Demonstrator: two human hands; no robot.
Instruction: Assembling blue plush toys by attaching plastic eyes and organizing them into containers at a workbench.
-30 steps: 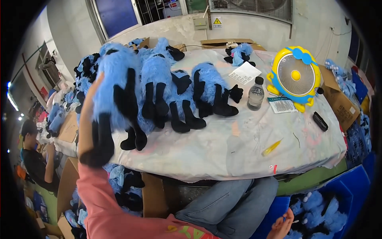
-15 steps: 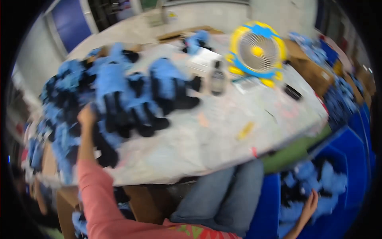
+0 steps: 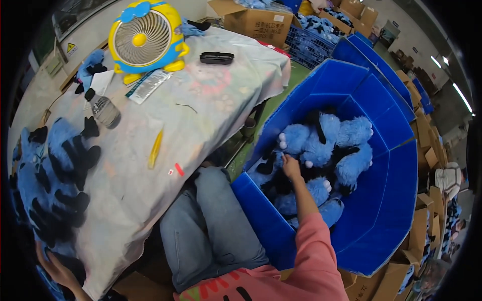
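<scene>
My right hand [image 3: 291, 166] reaches down into the blue bin [image 3: 371, 210] on my right. Its fingers are drawn together among blue-and-black plush toys [image 3: 321, 138] with small white round parts; what the fingertips pinch, if anything, is hidden. At the lower left edge, my left hand [image 3: 57, 268] lies with fingers stretched out against blue-and-black plush pieces [image 3: 55, 185]. These look limp and lie heaped along the left side of the cloth-covered table [image 3: 125, 185].
A yellow-and-blue fan [image 3: 143, 42], a clear bottle [image 3: 105, 109], a black case [image 3: 217, 58], a packet [image 3: 148, 86] and a yellow tool [image 3: 155, 149] lie or stand on the table. Cardboard boxes [image 3: 258, 22] and a blue crate [image 3: 309, 45] stand beyond; another person [image 3: 448, 180] is far right.
The view has swung right toward the bin. My right hand has gone deeper among the plush toys. My left hand, earlier closed at the heap on the table, now lies with its fingers stretched out.
</scene>
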